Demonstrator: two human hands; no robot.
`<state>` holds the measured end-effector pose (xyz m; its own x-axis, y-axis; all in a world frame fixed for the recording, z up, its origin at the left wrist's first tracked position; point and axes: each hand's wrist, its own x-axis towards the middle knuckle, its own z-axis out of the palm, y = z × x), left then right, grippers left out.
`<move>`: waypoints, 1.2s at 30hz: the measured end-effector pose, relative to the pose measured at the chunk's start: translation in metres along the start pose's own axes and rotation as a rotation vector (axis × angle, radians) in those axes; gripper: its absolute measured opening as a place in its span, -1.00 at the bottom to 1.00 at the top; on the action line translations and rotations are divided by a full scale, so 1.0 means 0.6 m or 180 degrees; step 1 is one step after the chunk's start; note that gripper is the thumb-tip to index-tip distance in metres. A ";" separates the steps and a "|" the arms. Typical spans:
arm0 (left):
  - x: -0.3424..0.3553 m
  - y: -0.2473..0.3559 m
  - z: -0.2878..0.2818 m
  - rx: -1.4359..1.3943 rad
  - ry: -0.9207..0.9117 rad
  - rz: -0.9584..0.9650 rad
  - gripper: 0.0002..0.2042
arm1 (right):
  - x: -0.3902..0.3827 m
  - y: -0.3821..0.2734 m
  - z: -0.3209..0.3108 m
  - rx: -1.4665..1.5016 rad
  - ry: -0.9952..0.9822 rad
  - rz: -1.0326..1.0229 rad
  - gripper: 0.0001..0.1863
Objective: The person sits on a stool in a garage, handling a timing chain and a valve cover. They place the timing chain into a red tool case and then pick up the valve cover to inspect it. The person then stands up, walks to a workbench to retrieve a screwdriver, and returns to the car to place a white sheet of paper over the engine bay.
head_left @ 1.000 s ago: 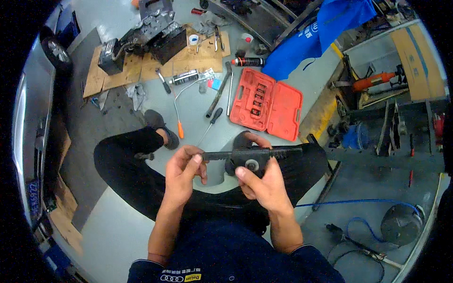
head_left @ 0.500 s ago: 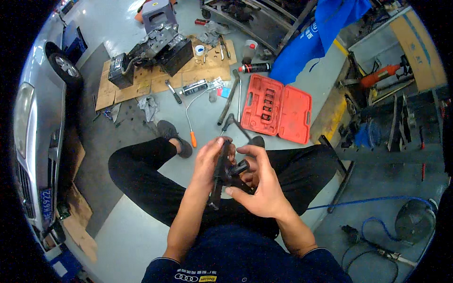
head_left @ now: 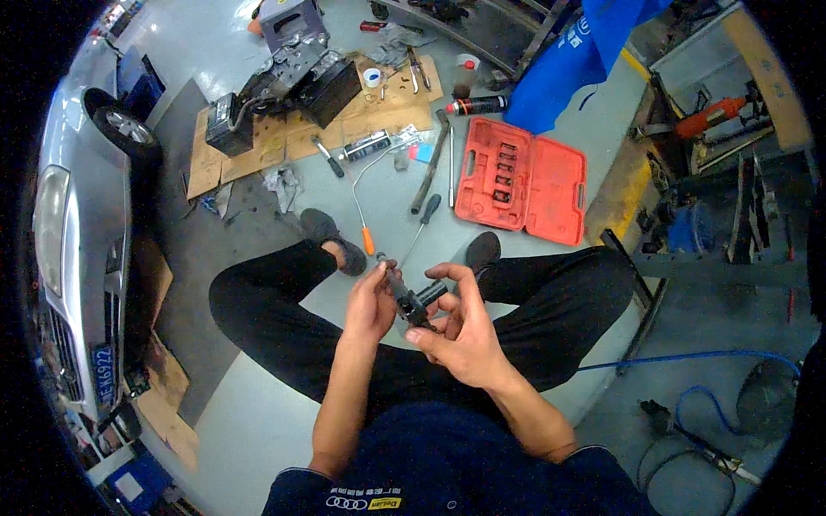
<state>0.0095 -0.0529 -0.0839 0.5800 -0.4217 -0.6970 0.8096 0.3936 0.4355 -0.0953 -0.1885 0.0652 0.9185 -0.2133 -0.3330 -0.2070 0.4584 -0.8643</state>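
Observation:
A dark, black mechanical part (head_left: pixel 417 303) with a short cylinder sticking out to one side is held between both hands, above my lap. My left hand (head_left: pixel 366 303) pinches its long narrow end, fingers closed along the left side. On the other side, my right hand (head_left: pixel 465 340) grips the body near the cylinder, thumb below and fingers curled around it. Part of the piece is hidden by my fingers. Just beyond it on the floor lie a screwdriver (head_left: pixel 433 206) with a dark handle and a thin bent rod with an orange handle (head_left: pixel 368 240).
An open red tool case (head_left: pixel 555 193) with several sockets lies ahead to the right, beside a metal bar and a dark pipe (head_left: pixel 430 168). Cardboard (head_left: pixel 288 153) ahead carries a greasy assembly and a black battery. A silver car (head_left: pixel 73 258) stands left; a blue hose (head_left: pixel 688 357) runs right.
The black part has turned in my hands, so its cylinder shows more clearly. A dark curved shape beyond my hands is no longer seen there, and the view has shifted slightly.

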 end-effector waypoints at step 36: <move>-0.030 0.002 -0.007 0.0174 -0.0199 0.0221 -0.81 | -0.015 0.065 -0.025 -0.0310 -0.0306 -0.0035 -0.20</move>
<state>-0.0006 -0.0415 -0.0732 0.6381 -0.4458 -0.6278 0.7699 0.3794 0.5131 -0.1167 -0.1817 0.0287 0.9479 -0.1322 -0.2897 -0.2241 0.3695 -0.9018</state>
